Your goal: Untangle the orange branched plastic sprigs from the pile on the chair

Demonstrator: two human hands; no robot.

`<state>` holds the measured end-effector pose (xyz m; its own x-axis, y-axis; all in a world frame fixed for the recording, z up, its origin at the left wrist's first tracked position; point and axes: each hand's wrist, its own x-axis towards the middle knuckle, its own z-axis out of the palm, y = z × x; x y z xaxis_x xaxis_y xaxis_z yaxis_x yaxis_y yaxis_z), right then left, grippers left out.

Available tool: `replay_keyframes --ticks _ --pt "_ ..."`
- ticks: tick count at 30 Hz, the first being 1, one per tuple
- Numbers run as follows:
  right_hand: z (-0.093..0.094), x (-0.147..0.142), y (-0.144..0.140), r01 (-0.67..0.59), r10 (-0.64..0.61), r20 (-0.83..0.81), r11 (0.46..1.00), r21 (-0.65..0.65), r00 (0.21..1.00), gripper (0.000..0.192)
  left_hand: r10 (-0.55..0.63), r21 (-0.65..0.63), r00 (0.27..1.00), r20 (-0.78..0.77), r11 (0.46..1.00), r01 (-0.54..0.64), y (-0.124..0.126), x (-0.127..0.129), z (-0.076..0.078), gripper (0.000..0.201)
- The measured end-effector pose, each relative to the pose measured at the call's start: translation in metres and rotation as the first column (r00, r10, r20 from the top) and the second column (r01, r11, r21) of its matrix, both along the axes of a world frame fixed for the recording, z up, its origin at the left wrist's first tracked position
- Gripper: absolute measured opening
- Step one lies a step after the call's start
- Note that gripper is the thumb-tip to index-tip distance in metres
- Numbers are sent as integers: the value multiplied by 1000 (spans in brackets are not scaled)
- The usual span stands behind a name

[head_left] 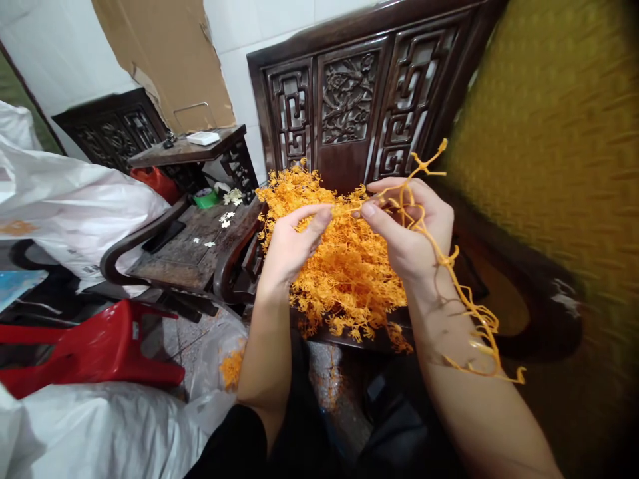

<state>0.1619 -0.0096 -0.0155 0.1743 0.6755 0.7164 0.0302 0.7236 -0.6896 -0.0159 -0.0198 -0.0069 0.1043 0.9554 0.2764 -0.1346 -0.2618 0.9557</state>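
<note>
Left hand (292, 243) pinches a thin orange sprig (344, 209) between thumb and forefinger; right hand (407, 229) pinches the same sprig from the other side, fingertips nearly meeting; both hands raised just above the pile (344, 273).

Right hand also grips a long orange strand (449, 266); it loops over the knuckles, sticks up past the fingers, trails down along the right forearm to a free end near the elbow.

Pile sits directly under and beyond both hands, on a dark carved chair (349, 100); a few loose bits lie below the left wrist, in a clear bag (224, 362) on the floor.

Handling, my read: very light; thin, springy, likely plastic; branches snag on each other, so pulling one sprig probably drags neighbours; fine tips look easy to bend or snap; best held at the thicker stem, not the frilly ends; strand floppy, needs support along its length or it tangles.

Looks: bright orange, uniform colour; dense coral-like tufts, tiny forked tips; strand is sparser, with short side shoots.

Left of the left hand: a low tabletop (194, 249) with small white flowers (227, 218); red stool (100, 346) further out.
</note>
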Motion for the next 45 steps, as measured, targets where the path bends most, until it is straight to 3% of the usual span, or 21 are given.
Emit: replay_keyframes --ticks 6,11,16,19,22,23,25,27,29,32,39,45 --pt "12 -4 -18 4 -1 268 1000 -11 963 18 174 271 964 -201 956 -116 -3 1 1 26" --pt "17 -4 -24 95 -96 406 995 22 909 26 245 309 944 -223 936 -170 -7 1 4 30" --pt "22 -5 -34 82 -103 427 994 68 898 29 331 375 931 -156 892 -254 -16 5 8 26" --pt "26 -2 -45 73 -116 384 989 126 916 23 466 455 885 -24 793 -405 -27 -7 19 22" --pt "34 6 -60 178 -203 166 972 150 965 17 576 464 786 226 646 -607 -48 -25 34 18" --pt "36 7 -65 196 -210 107 972 126 972 16 581 459 780 234 641 -615 -56 -29 38 20" --pt "41 7 -74 144 -152 104 986 79 983 16 558 478 824 99 699 -531 -71 -27 44 27" --pt "43 1 -81 38 -51 214 997 66 975 20 479 496 870 -116 787 -367 -80 -17 46 37" --pt "43 -7 -85 -30 3 287 996 88 958 24 415 504 879 -234 825 -256 -81 -6 46 41" --pt "42 -13 -86 -48 21 298 995 86 954 24 395 493 880 -266 840 -228 -76 -1 46 40" --pt "37 -7 -73 -159 158 187 987 -12 969 14 232 346 926 -298 930 -122 -66 -19 38 50" --pt "33 -8 -62 -243 248 172 969 -46 953 21 211 350 929 -305 932 -97 -64 -17 37 37"
